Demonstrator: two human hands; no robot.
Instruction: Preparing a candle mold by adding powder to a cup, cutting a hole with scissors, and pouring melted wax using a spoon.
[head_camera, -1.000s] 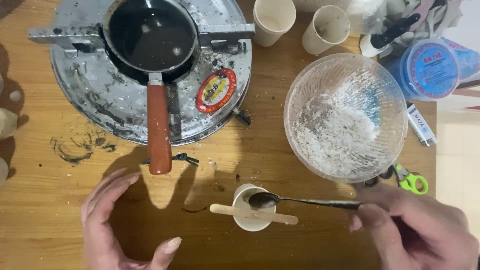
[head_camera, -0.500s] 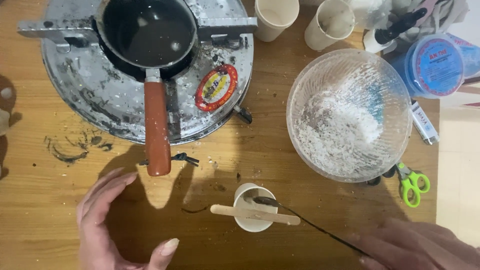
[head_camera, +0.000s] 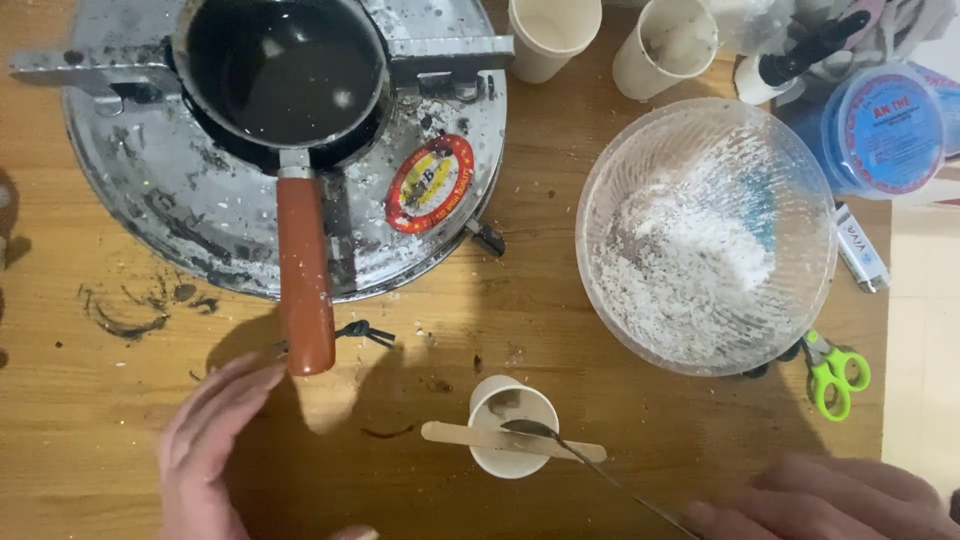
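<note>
My right hand (head_camera: 830, 505) sits at the bottom right edge and grips the handle of a metal spoon (head_camera: 580, 455). The spoon's bowl rests at the rim of a small paper cup (head_camera: 512, 426) standing on the wooden table. A flat wooden stick (head_camera: 450, 433) lies across the cup's top. My left hand (head_camera: 215, 450) hovers open over the table at the lower left, fingertips close to the end of the orange handle (head_camera: 305, 280) of a dark saucepan (head_camera: 280, 75). The saucepan sits on a round metal stove (head_camera: 160, 200).
A clear glass bowl (head_camera: 705, 235) of white flakes stands at the right. Green scissors (head_camera: 835, 372) lie beside it. Two paper cups (head_camera: 553, 35) (head_camera: 665, 45), a blue-lidded tub (head_camera: 888, 130) and a small tube (head_camera: 860, 248) are at the top right. Dark smears (head_camera: 130, 310) mark the table.
The spoon, first held level above the cup, has tilted down so its bowl rests at the cup's rim. My right hand drew back toward the lower edge. My left hand barely moved.
</note>
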